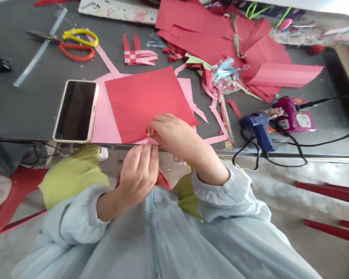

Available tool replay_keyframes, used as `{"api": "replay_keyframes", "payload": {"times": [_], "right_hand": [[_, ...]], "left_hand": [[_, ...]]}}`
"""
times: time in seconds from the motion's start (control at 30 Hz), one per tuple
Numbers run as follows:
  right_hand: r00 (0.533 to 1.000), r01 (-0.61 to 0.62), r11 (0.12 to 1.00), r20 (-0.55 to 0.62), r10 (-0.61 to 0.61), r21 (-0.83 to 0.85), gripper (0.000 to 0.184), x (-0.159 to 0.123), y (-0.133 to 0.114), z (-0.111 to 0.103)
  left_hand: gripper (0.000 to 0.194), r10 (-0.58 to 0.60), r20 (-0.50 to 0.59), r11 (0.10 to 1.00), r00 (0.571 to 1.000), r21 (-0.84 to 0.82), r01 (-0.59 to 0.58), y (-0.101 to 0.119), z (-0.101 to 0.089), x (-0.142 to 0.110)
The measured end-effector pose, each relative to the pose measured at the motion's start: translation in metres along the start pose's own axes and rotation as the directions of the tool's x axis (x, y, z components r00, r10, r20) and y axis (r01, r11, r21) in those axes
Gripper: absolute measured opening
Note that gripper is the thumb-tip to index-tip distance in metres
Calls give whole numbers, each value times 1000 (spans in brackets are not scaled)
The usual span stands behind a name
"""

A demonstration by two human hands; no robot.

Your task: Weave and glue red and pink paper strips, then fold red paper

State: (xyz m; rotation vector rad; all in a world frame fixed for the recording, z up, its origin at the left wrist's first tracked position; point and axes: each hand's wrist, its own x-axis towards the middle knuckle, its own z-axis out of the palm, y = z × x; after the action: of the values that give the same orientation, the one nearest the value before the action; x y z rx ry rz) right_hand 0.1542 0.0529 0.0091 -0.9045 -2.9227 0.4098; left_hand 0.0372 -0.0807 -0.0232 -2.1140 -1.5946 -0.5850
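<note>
A sheet of red paper lies at the table's near edge, on top of pink paper. My right hand rests over the near edge of the red sheet, its fingers curled and pinching there. Close beside it, my left hand is held at the table edge with its fingers pressed together. Pink paper shows just beyond the left fingertips; whatever they hold is hidden behind the fingers. A smartphone with a dark screen lies left of the papers.
Scissors with yellow and red handles lie at the upper left. A woven paper piece sits behind the sheet. Red sheets are piled at the back right. A blue glue gun and its cable lie right, near a purple box.
</note>
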Motion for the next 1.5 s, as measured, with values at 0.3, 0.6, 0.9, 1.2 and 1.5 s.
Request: {"api": "replay_keyframes", "payload": {"times": [0.3,0.6,0.9,1.2,1.5], "right_hand": [[999,-39,999,35,39,16,23,5,0,-3],[988,-151,988,40,149,38,23,10,-2,-4],[977,-202,979,78,199,27,22,13,-6,-8],[973,-223,973,77,218,57,23,12,-5,-9],[972,-224,973,84,219,51,23,13,-5,-9]], "left_hand": [[59,-178,116,982,977,-46,184,10,7,-13],[57,-197,165,980,966,-1,200,10,10,-16],[68,-240,210,964,948,-65,258,10,13,-20],[63,-258,232,963,938,-19,269,11,8,-18],[67,-263,268,961,927,-14,277,12,6,-20]]}}
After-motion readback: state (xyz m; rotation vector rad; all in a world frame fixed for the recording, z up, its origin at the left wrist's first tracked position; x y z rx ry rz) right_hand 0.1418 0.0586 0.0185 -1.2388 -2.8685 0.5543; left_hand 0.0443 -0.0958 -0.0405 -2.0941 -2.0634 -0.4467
